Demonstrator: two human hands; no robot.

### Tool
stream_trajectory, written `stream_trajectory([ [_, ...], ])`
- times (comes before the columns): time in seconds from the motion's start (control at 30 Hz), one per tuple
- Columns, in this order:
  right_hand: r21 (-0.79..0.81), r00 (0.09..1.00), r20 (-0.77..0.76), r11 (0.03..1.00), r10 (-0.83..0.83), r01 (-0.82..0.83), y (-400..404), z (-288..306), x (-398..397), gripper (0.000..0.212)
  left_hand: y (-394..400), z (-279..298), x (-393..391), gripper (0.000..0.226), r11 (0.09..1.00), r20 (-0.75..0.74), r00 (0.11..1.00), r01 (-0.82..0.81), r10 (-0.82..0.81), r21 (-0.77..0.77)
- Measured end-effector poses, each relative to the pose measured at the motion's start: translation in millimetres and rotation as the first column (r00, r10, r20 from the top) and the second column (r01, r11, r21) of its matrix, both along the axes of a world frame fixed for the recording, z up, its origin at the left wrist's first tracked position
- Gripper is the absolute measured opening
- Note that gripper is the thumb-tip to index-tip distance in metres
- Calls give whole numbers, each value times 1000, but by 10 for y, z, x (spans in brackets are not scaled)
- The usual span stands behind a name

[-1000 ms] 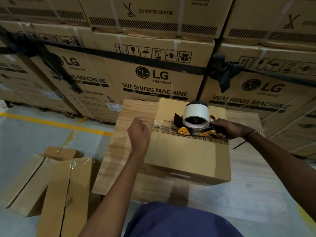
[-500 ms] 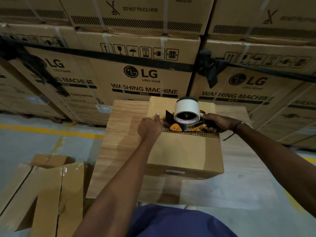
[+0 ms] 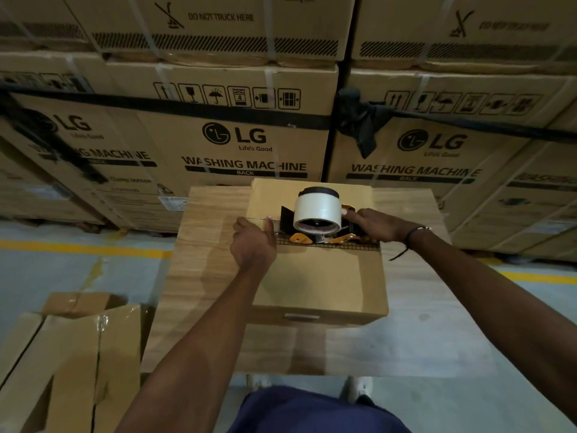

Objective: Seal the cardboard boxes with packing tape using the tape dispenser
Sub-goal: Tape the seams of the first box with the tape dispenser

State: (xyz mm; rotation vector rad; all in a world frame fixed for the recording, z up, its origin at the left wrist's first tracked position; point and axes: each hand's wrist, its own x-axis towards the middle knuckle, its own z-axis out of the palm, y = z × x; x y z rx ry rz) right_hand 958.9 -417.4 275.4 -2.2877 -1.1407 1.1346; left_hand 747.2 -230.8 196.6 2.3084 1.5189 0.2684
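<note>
A brown cardboard box point(image 3: 321, 282) sits on a wooden table point(image 3: 206, 260), with a strip of mesh-patterned tape point(image 3: 359, 246) running across its top seam. On that seam stands the tape dispenser point(image 3: 318, 214), black and orange, carrying a white tape roll. My right hand point(image 3: 373, 225) grips the dispenser's handle on the right side. My left hand point(image 3: 253, 242) is at the box's left edge, thumb on top by the seam and fingers curled over the side.
A wall of large LG washing machine cartons point(image 3: 237, 145) stands right behind the table. Several smaller taped boxes point(image 3: 78, 364) sit on the floor at lower left. A yellow line point(image 3: 84, 248) marks the grey floor.
My left hand has come down from the air onto the box's left edge and now holds it there. The dispenser and my right hand stay at the seam.
</note>
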Motion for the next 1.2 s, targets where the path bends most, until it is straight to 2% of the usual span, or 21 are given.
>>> stream_trajectory([
  [0.23, 35, 993, -119, 999, -16, 21, -764, -35, 530, 75, 105, -153, -8, 86, 999, -38, 999, -30, 31, 16],
  [0.43, 66, 989, -149, 998, 8, 2, -988, -25, 752, 79, -231, -79, 265, 80, 999, -196, 980, 35, -26, 41],
  [0.53, 65, 986, -165, 998, 34, -24, -944, 3, 778, 79, -984, -136, 624, 77, 985, -154, 974, 174, -169, 21],
  [0.63, 70, 982, -176, 996, 64, -52, -918, -11, 827, 81, -1498, -218, 793, 76, 953, -94, 958, 280, -270, 112],
  [0.77, 46, 946, -310, 995, 98, -88, -968, -58, 946, 85, -1510, -203, 774, 76, 953, -111, 960, 270, -257, 134],
  [0.87, 70, 872, -470, 991, 137, -118, -995, -122, 1059, 72, -1510, -204, 767, 77, 950, -101, 958, 282, -269, 136],
  [1.07, 65, 862, -482, 987, 160, -147, -1288, -105, 1434, 71, -1475, -202, 767, 75, 961, -62, 968, 250, -244, 120],
  [1.2, -11, 853, -517, 995, 76, -95, -1574, -95, 1581, 63, -1475, -232, 773, 72, 959, -60, 968, 251, -245, 135],
])
